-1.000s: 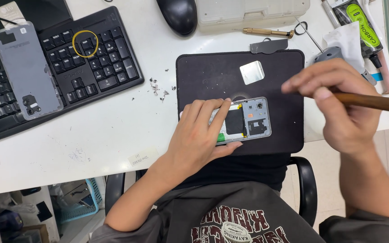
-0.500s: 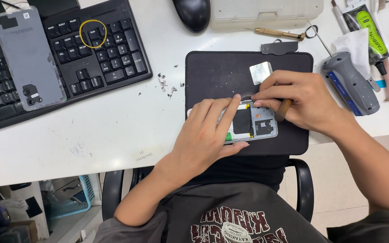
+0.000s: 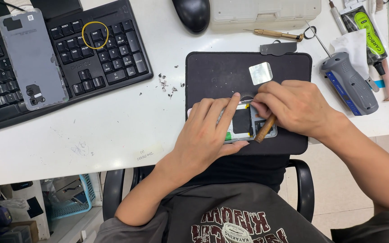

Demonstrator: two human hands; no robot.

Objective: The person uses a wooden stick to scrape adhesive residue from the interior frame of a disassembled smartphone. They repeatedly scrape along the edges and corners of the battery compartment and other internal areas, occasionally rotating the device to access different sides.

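Fingers, right hand (image 3: pixel 296 108): curled narrow around a brown wooden tool handle (image 3: pixel 265 128), tips pressed at the far edge of the opened phone (image 3: pixel 248 126).
Fingers, left hand (image 3: pixel 208 135): spread flat and wide across the phone's left half, pinning it down; index tip reaches its far edge.
Change since half a second ago: right hand has shifted slightly left over the phone, handle now slanting out beneath the palm; left hand has stayed put.
Opened phone: thin rectangular slab, back removed, dark inner plate, small green part at its near left; lies near the front of the mat.
Mat (image 3: pixel 212 72): black, matte, rounded corners, dusted with pale specks.
Foil square (image 3: pixel 260 73): shiny, on the mat just beyond the right hand.
Back cover (image 3: pixel 32 58): grey-blue, smooth, resting on the black keyboard (image 3: pixel 109 58), far left.
Electric screwdriver (image 3: pixel 350 83): grey, ribbed grip, right of the mat.
Debris (image 3: pixel 165 83): dark crumbs on the white desk (image 3: pixel 91 130).
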